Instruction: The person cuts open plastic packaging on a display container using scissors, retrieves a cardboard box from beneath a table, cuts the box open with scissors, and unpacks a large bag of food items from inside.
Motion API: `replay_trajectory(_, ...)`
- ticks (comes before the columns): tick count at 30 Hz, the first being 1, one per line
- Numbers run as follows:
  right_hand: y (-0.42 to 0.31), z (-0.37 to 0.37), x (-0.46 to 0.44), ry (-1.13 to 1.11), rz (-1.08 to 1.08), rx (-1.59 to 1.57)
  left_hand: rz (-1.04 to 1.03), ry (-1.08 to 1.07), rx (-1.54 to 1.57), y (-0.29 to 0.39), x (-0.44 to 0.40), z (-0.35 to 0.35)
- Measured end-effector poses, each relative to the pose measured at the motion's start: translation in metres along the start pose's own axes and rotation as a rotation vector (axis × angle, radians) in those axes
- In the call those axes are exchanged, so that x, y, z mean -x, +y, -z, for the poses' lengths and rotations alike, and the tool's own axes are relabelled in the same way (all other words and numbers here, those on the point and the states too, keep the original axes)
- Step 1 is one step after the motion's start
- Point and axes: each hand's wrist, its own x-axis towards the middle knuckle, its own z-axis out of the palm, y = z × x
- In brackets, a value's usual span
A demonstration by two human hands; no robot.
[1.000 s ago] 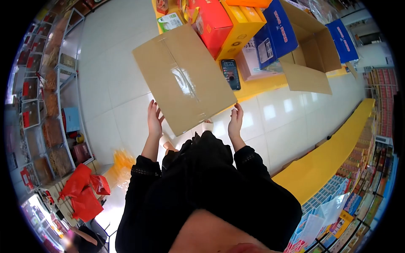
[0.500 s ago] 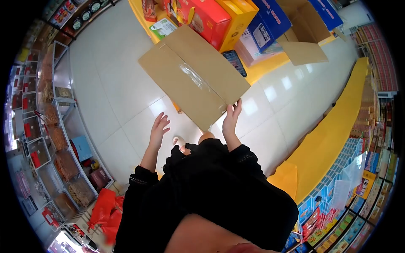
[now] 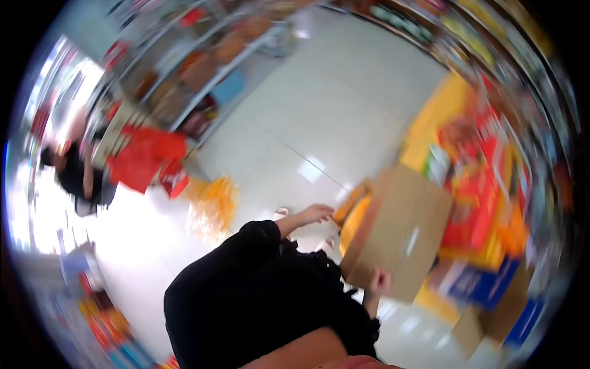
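A closed brown cardboard box (image 3: 402, 224) with shiny clear tape on its top lies tilted in view, right of my body. My right hand (image 3: 380, 281) is over the box's near part, its fingers curled in; blur hides whether they grip anything. My left hand (image 3: 318, 213) is in the air left of the box, fingers stretched towards it and holding nothing. An orange-yellow item (image 3: 353, 215), blurred, shows between my left hand and the box.
A yellow-covered table (image 3: 433, 117) bears red packages (image 3: 476, 209) and a blue box (image 3: 485, 283). An open carton (image 3: 507, 307) stands beside them. Red bags (image 3: 147, 157) and a yellow plastic bag (image 3: 215, 206) are at left. A person (image 3: 83, 178) is near the bright doorway.
My view has swung left, so box and table now appear farther right. The doorway and a person have come into view. My right hand's fingers have curled; my left stays off the box.
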Motion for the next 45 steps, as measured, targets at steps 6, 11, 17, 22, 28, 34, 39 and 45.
replay_trajectory(6, -0.075, -0.043, -0.094, -0.358, 0.052, 0.184, 0.254, 0.216, -1.114, -0.145, 0.048, 0.141)
replay_trajectory(11, -0.115, -0.186, -0.155, -0.315, 0.273, 0.061, 0.386, 0.343, -0.784, -0.172, 0.130, 0.281)
replay_trajectory(17, -0.218, -0.386, -0.186, -0.474, 0.168, 0.026, 0.268, 0.892, -0.352, -0.143, 0.140, 0.435)
replay_trajectory(22, -0.270, -0.488, -0.213, -0.473, 0.728, 0.090, -0.009, 0.966, -0.042, -0.052, 0.114, 0.490)
replay_trajectory(28, -0.249, -0.601, -0.262, -0.899, 0.000, -0.120, -0.155, 0.858, 0.217, 0.045, 0.086, 0.549)
replay_trajectory(34, -0.280, -0.762, -0.367, -0.898, 0.411, 0.041, -0.153, 1.265, 0.312, 0.076, 0.139, 0.690)
replay_trajectory(39, -0.331, -0.891, -0.415, -1.108, 0.546, 0.003, -0.350, 1.847, 0.211, 0.138, 0.251, 0.768)
replay_trajectory(45, -0.410, -0.998, -0.388, -1.224, 0.682, -0.091, -0.157, 2.317, -0.139, 0.153, 0.410, 0.854)
